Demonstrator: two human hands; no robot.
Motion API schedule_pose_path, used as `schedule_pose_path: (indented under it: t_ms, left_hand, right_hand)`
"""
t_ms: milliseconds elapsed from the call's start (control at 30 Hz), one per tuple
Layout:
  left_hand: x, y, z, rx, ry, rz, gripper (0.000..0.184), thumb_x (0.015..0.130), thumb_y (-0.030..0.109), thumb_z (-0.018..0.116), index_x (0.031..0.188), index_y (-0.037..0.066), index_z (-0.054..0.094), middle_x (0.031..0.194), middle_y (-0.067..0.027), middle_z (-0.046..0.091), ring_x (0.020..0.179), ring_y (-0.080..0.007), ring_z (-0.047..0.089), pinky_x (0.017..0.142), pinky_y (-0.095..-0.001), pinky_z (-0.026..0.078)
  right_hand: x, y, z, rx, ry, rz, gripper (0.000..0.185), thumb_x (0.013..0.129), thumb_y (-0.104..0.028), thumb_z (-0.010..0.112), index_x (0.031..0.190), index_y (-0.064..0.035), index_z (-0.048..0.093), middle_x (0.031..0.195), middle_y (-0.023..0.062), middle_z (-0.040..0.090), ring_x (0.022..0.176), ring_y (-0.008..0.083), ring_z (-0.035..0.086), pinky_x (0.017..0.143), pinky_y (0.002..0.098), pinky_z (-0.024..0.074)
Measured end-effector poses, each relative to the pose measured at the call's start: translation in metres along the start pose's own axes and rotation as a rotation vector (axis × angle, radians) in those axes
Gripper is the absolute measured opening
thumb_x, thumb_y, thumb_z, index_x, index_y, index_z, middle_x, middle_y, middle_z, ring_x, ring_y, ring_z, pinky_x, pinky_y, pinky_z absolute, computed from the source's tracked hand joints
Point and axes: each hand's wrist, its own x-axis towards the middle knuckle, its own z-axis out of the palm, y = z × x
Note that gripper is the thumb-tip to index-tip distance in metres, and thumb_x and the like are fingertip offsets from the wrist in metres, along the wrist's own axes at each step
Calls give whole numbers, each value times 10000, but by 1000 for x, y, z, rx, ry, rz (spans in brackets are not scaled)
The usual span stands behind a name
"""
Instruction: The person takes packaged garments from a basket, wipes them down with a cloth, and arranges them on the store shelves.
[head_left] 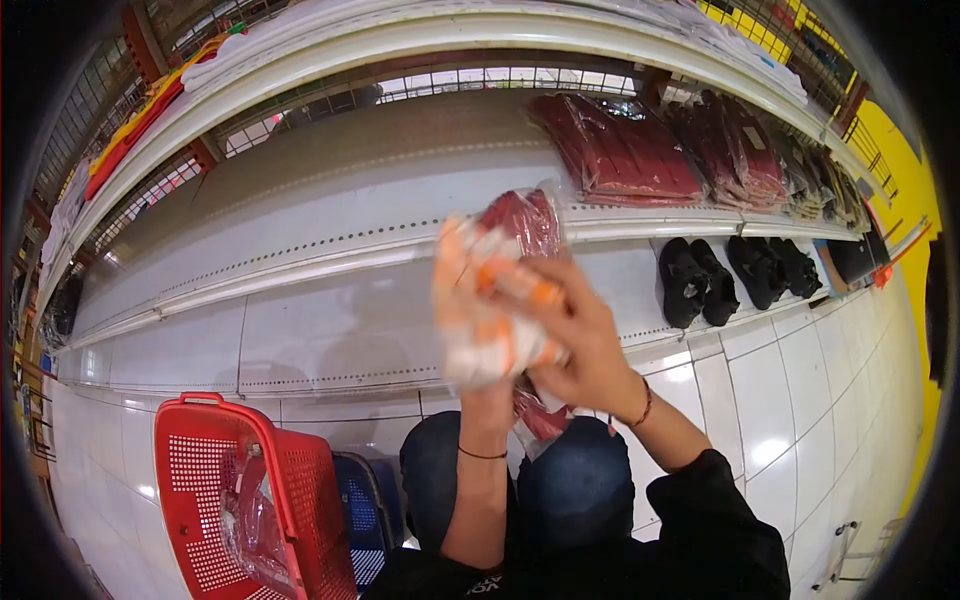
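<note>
An orange-and-white cloth (490, 345), smeared by motion, covers most of my left hand (462, 285), which appears closed on it. Behind the cloth is a maroon garment in clear plastic (528, 218); its lower end shows below, above my knees. My right hand (580, 330) is closed at the right side of this package, its fingers curled against both plastic and cloth. Exactly where its fingertips grip is blurred. Both hands are in front of the white shelf, above my lap.
A red basket (300, 470) with a plastic-wrapped maroon garment (255, 530) stands at left, beside a blue basket (360, 510). Wrapped maroon garments (630, 150) lie on the middle shelf (330, 190). Black shoes (683, 285) sit below at right. An upper shelf edge (480, 35) crosses overhead.
</note>
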Motion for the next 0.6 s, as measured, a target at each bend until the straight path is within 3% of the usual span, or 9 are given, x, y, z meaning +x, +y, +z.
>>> schedule_pose_path:
  t_ms: [67,133,267,367,467,500,533,567,600]
  left_hand:
    - [14,-7,2,-339,103,-3,511,761,-43,522,1252,20,397,1129,-68,508,982,-166,526,809,-296,447]
    - [-3,25,16,-366,124,-194,507,734,-33,542,1223,0,415,1084,-80,523,945,-159,536,778,-291,456]
    - [1,50,20,-417,208,-269,477,644,-66,525,1116,-14,490,1015,-82,553,899,-173,546,776,-286,452]
    - [7,43,10,-456,276,-272,398,635,-55,538,1031,-13,534,975,-73,559,870,-179,547,772,-303,448]
    - [4,25,1,-364,344,-224,344,650,-47,537,992,-13,552,973,-73,559,852,-183,548,753,-302,443]
    - [2,19,1,-359,307,-200,320,672,-15,545,991,-18,549,976,-77,559,852,-179,547,756,-312,440]
    - [1,15,1,-353,263,-174,300,693,17,552,991,-22,546,980,-82,558,853,-175,545,759,-323,438]
    - [-15,29,-8,-53,3,-230,277,728,124,579,963,-22,553,937,-91,570,846,-160,547,743,-337,443]
    - [-23,41,-4,-709,1,-247,308,748,196,578,974,-12,554,914,-104,582,859,-167,558,722,-336,450]
  right_hand:
    - [-3,8,1,-32,8,-17,573,586,38,555,1144,-94,569,1161,179,468,1034,362,507,839,356,441]
    - [-2,23,-1,-63,17,-40,575,584,35,559,1143,-98,572,1155,179,474,1037,363,506,839,352,442]
    - [-9,68,-13,70,192,350,439,625,6,552,1061,-19,588,1153,188,464,1049,337,495,891,345,399]
    - [-38,83,-27,-132,341,246,411,651,19,552,1061,25,558,1162,163,450,1039,289,497,869,317,404]
    - [-50,19,-32,-326,530,125,321,714,-23,578,1022,61,537,1133,136,452,993,231,516,854,312,422]
    - [-61,12,-29,-116,272,215,345,701,-88,647,1011,30,550,1054,128,526,915,224,551,815,335,453]
    - [-62,6,-28,148,148,-77,289,743,-212,627,945,-8,590,974,123,581,858,229,575,733,336,474]
    - [-63,4,-25,84,-207,-142,297,739,-282,624,928,-53,632,972,126,587,837,241,577,698,325,463]
    - [-54,-2,-18,-183,-165,-427,425,627,-283,649,1048,-225,659,1085,72,560,877,227,545,701,320,419]
